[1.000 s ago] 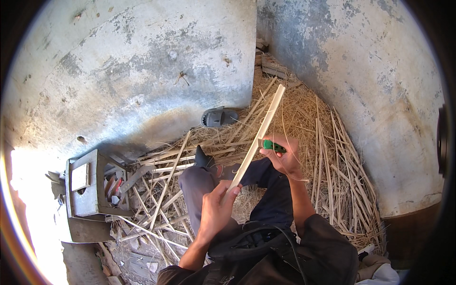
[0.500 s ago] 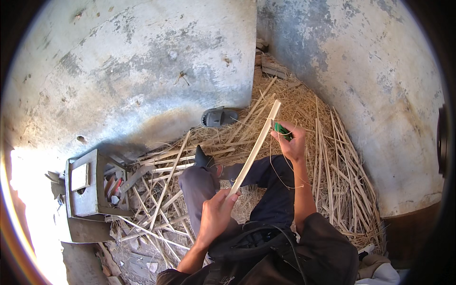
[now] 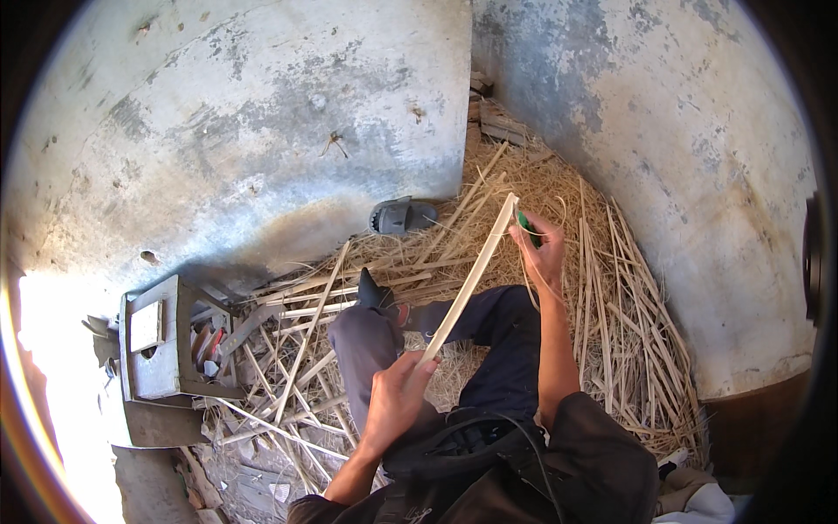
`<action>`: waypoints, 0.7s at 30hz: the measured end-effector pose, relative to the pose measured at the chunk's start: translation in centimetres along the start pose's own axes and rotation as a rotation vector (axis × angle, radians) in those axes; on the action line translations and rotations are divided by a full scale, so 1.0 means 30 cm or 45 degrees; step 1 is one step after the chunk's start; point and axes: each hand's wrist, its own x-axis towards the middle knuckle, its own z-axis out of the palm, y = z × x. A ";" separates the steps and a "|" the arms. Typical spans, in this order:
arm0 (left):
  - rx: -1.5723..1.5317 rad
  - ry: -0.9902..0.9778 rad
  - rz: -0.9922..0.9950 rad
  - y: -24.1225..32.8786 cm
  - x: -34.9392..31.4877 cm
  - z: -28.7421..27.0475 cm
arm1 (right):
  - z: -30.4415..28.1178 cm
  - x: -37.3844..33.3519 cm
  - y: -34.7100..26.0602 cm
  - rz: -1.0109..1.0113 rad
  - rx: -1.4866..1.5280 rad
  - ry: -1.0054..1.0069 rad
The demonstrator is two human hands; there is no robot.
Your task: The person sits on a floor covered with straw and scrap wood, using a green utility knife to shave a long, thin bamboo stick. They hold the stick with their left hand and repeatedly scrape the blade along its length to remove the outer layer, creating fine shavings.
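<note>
My left hand [image 3: 400, 389] is closed round the lower end of a pale split bamboo strip [image 3: 471, 278], which slants up and away to the right. My right hand [image 3: 543, 251] grips a small green-handled knife [image 3: 527, 229] at the strip's far end; its blade is mostly hidden by the fingers. Beside that hand a thin curled shaving [image 3: 561, 210] loops upward, and another strand hangs below toward my right leg. The strip passes above my bent legs [image 3: 502, 341].
Shavings [image 3: 550, 175] and loose bamboo strips [image 3: 624, 323] cover the floor around me. A grey slipper [image 3: 403, 216] lies by the wall [image 3: 288, 105]. At left stands a worn box-like cabinet [image 3: 155, 349] with odds and ends inside. A second wall [image 3: 698, 175] rises at right.
My right hand with the knife has moved slightly right and up toward the strip's far tip. The shavings have shifted, one now curling above the hand. My left hand stays in place.
</note>
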 end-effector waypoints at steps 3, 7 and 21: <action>0.042 -0.018 0.004 0.031 0.002 0.005 | -0.010 -0.005 0.034 -0.003 0.036 0.054; 0.011 -0.013 0.004 0.009 0.008 0.003 | -0.018 -0.001 0.038 -0.047 -0.056 0.002; 0.010 0.194 0.077 -0.032 0.041 0.005 | 0.129 -0.125 -0.005 0.125 0.268 -0.205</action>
